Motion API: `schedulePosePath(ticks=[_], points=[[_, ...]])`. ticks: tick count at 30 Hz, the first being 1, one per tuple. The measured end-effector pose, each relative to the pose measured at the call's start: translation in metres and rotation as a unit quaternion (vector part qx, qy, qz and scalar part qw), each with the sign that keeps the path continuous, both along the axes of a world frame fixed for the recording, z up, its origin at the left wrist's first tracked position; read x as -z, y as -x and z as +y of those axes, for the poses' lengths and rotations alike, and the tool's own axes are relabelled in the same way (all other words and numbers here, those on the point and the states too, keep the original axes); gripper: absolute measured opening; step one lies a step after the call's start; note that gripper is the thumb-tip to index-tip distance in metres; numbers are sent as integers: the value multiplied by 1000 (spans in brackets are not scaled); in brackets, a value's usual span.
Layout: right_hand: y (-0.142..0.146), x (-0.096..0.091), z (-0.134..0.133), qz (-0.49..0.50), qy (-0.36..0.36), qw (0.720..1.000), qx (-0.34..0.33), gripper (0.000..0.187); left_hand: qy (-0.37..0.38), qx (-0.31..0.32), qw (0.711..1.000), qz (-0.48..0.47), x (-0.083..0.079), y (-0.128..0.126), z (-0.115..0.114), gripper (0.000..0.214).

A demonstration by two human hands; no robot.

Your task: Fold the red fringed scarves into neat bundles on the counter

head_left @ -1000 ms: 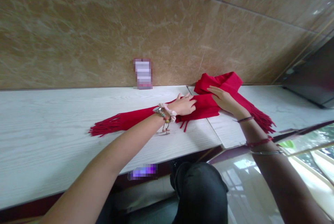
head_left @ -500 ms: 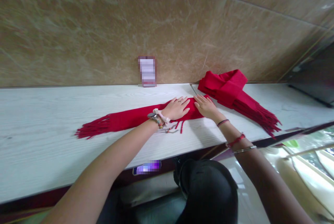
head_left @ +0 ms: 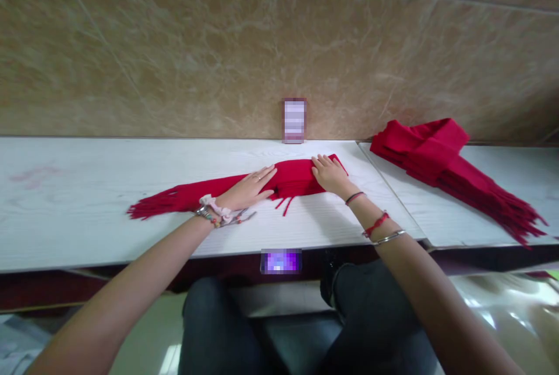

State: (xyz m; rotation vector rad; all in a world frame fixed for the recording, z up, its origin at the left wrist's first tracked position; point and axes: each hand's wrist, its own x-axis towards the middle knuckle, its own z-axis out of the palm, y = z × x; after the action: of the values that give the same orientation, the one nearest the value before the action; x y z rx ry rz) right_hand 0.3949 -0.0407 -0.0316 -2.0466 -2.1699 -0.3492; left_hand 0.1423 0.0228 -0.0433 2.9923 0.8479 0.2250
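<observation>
A long red scarf [head_left: 293, 176] lies folded into a narrow strip on the white tabletop, its fringe spread at the left end. A few fringe strands also poke out from its near edge by the middle. My left hand [head_left: 247, 191] rests on the scarf left of its middle, fingers stretched out flat. Near the right end, my right hand [head_left: 331, 174] presses flat on the cloth with its fingers extended. Neither hand grips anything. Bracelets and a hair tie circle my left wrist; thin bands are on the right.
Farther right, another red scarf [head_left: 430, 151], folded across itself, lies with its fringe toward the table's front edge. A blurred small upright card [head_left: 294, 121] leans on the marbled wall [head_left: 196, 55]. A pixelated phone-like screen [head_left: 281, 261] sits below the white tabletop [head_left: 74, 212].
My left hand has slid left along the scarf, away from my right hand, which stays near the right end. The camera view has turned leftward.
</observation>
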Motion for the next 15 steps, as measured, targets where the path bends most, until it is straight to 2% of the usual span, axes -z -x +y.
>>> schedulePosePath(ticks=[3, 6, 10, 13, 15], points=[[0, -9, 0, -12, 18, 1000, 4, 45, 9, -15, 999, 37, 0, 30, 0, 59], [14, -19, 1, -2, -21, 1000, -7, 44, 5, -37, 998, 45, -1, 49, -2, 58], [48, -23, -1, 25, -59, 989, -133, 43, -23, -49, 998, 37, -3, 69, -9, 62], [72, -16, -3, 3, -49, 971, -236, 43, -25, -68, 997, 39, -3, 88, -8, 63], [85, -9, -3, -21, -38, 959, -279, 41, -10, -78, 995, 58, -2, 103, -4, 62]])
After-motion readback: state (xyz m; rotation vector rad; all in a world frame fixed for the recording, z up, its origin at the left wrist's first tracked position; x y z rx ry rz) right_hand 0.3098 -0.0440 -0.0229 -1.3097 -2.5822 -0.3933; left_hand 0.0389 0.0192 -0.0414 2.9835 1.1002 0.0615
